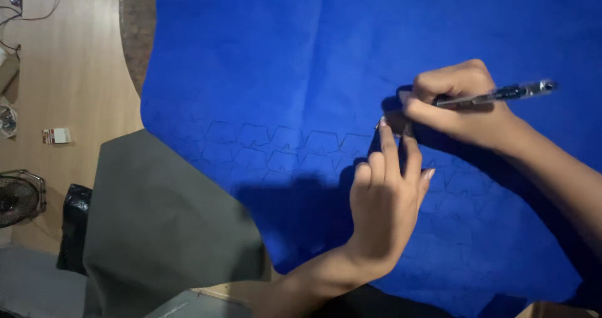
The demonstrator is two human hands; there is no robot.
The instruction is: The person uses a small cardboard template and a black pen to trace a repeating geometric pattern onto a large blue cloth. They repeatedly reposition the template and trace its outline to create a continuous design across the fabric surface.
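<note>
Pen point(501, 94): my right hand point(454, 102) grips it; long axis nearly level, tip leftward on the blue cloth point(282, 61).
Left hand point(385, 199): open, fingers pressing the cloth beside the tip.
Around: grey cloth point(163, 218), fan point(19, 199).

Head view. I see my right hand point(454, 102) gripping a pen point(501, 94), its tip down on the blue cloth point(282, 61) at my left fingertips. My left hand point(385, 196) lies flat on the cloth, fingers point(389, 145) extended toward the pen tip. Rows of outlined shapes point(282, 149) run across the cloth. A grey sheet point(163, 218) lies beside its lower left edge. On the wooden floor at far left stand a fan point(19, 199) and a small box point(56, 135).
</note>
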